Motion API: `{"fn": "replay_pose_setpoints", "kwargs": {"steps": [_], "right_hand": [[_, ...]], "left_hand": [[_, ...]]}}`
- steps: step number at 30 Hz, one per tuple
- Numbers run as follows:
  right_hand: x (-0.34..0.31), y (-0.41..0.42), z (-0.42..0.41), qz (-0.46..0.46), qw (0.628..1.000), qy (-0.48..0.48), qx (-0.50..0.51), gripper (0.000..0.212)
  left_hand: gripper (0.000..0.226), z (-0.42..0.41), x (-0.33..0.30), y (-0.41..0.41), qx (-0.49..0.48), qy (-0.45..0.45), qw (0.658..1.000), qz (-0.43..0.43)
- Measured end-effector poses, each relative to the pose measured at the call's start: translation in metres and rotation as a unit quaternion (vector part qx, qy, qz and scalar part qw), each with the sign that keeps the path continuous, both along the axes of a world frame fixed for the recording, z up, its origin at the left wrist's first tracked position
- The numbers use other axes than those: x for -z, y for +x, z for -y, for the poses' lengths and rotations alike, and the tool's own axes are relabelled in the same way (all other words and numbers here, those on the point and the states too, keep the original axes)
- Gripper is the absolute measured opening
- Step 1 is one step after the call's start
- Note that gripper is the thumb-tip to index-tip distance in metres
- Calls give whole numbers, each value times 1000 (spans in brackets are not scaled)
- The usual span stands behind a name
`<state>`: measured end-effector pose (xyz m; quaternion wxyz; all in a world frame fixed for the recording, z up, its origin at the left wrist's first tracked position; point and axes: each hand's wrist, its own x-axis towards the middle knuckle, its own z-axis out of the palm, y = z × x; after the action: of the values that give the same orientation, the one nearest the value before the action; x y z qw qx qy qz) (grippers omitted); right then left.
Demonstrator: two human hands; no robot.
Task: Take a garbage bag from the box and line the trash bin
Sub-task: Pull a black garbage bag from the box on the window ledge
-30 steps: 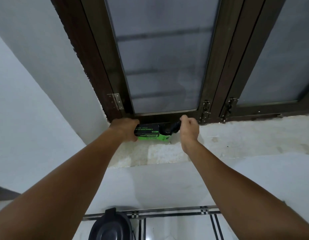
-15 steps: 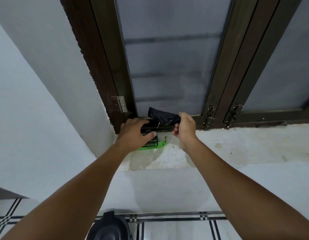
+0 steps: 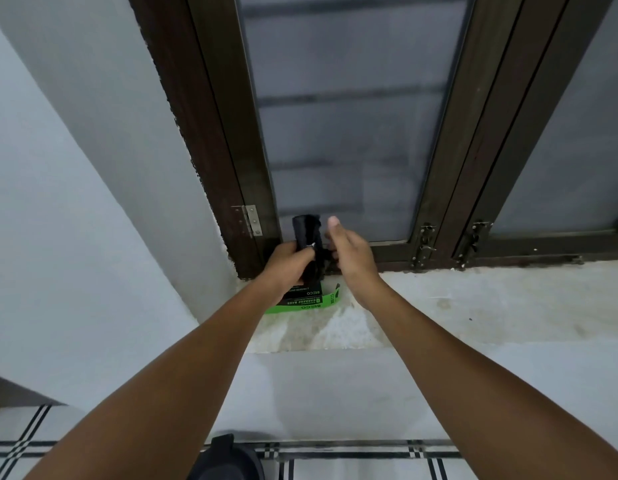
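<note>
- A dark wooden window frame with frosted panes is seen above a pale stone sill set in a white wall.
- A black trash bin is seen on the tiled floor at the bottom edge, directly below the sill.
- A green and black garbage-bag box is laid flat on the sill, near the left corner of the frame.
- A folded black garbage bag is held upright just above the box.
- The left hand is closed around the bag's lower part.
- The right hand is held loosely open beside the bag, thumb raised; contact with the bag cannot be told.
</note>
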<state>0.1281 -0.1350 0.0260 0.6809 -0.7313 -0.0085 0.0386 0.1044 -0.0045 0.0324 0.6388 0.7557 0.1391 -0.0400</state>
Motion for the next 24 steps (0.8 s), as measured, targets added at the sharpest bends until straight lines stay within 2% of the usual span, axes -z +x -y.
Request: {"fn": "replay_pose_setpoints", "kwargs": {"steps": [2, 5, 9, 12, 16, 20, 22, 24], "right_hand": [[0, 1, 0, -8, 999, 23, -24, 55], [8, 6, 1, -48, 995, 77, 29, 25], [17, 9, 4, -130, 980, 137, 61, 15], [15, 8, 2, -170, 969, 161, 77, 13], [10, 8, 0, -198, 964, 163, 69, 18], [5, 5, 3, -188, 970, 153, 21, 17], [5, 5, 3, -161, 981, 110, -21, 30], [8, 5, 3, -87, 995, 10, -49, 30]], "left_hand": [[7, 1, -1, -4, 35, 21, 999, 2], [17, 0, 2, -5, 40, -26, 999, -23], [18, 0, 3, -5, 3, -111, 992, -63], [20, 0, 8, -6, 10, -95, 993, -72], [35, -3, 14, -7, 29, -95, 992, -75], [25, -5, 11, -8, 23, -136, 986, -89], [26, -7, 10, -8, 17, -145, 985, -92], [28, -9, 12, -7, 24, -128, 987, -94]]}}
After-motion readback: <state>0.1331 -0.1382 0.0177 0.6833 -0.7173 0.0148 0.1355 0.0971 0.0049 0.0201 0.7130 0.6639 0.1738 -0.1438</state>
